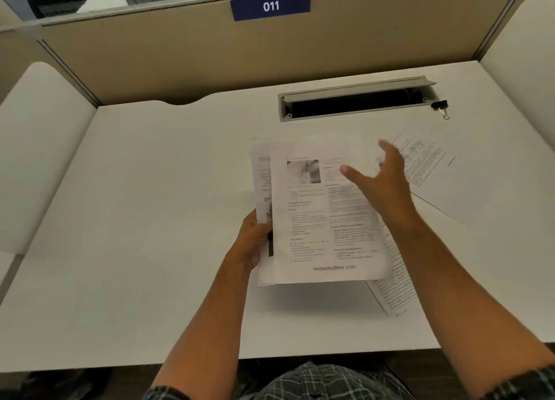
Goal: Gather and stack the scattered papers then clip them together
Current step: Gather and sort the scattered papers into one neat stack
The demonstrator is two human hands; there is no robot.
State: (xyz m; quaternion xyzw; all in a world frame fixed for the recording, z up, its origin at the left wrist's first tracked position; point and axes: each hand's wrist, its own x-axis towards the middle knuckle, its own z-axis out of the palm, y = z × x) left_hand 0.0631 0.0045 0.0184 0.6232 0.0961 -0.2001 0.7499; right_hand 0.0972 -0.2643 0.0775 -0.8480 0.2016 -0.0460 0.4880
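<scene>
Gathering step, mid-way — left hand (250, 240) gripping the held stack (318, 219) by its near-left edge, fingers curled round a few sheets, pages fanned and out of square, lifted off the tabletop (150, 219). Right hand (381, 177) hovering over the stack's far-right corner, fingers spread wide, holding nothing, motion-blurred. Two loose pages still flat on the tabletop: one far right (432, 165), angled, partly under the right hand; another near right (396, 285), tucked beneath the stack's edge and the right forearm. Binder clip (441, 107) far right, just beside the end of the open cable slot (354, 102), well apart from the papers.

To do well — slide each loose page by a corner, not pinch mid-sheet, avoid creasing. Lay on top of the stack with text facing same way. Keep left grip firm so fanned sheets don't slip. Tap edges on tabletop to square before reaching for clip. Clipping not yet due.
</scene>
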